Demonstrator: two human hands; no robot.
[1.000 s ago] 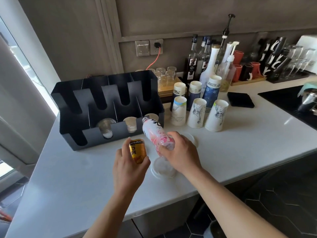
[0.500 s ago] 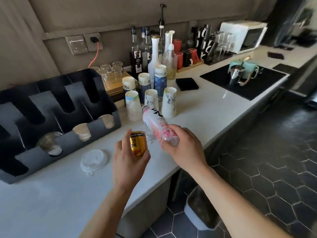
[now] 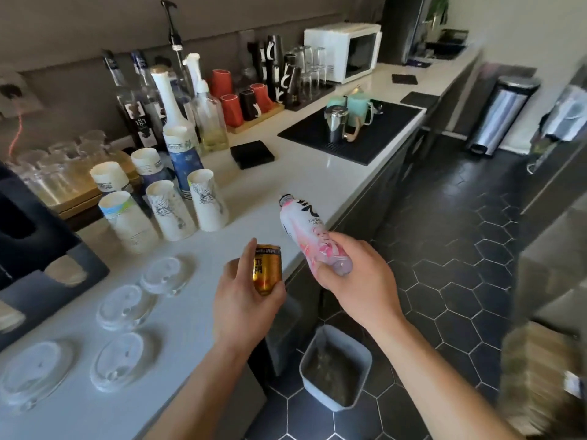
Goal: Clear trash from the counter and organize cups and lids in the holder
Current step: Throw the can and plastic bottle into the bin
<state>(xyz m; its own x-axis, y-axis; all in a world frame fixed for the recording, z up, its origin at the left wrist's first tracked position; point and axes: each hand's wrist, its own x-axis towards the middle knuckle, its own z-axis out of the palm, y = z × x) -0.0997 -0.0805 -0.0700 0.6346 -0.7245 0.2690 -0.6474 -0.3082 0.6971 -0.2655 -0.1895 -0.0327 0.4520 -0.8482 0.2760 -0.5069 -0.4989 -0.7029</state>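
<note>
My left hand (image 3: 244,304) grips a small gold can (image 3: 267,268), held upright over the counter's front edge. My right hand (image 3: 360,281) holds a pink and white plastic bottle (image 3: 309,238) by its base, neck tilted up to the left, out past the counter edge. Below on the floor stands a grey bin (image 3: 336,368). Several clear plastic lids (image 3: 125,308) lie flat on the white counter (image 3: 305,182). Paper cups (image 3: 170,211) stand upside down in a cluster behind them. The black holder (image 3: 47,271) shows only at the left edge.
Bottles (image 3: 171,100), glasses on a wooden tray (image 3: 79,185), red and black mugs (image 3: 241,103), a black mat with metal jugs (image 3: 336,123) and a microwave (image 3: 344,50) line the counter. A steel pedal bin (image 3: 502,112) stands on the dark tiled floor at the right.
My view has swung right, away from the holder toward the floor. Both hands, still holding the can and the bottle, have moved off the counter toward the grey bin.
</note>
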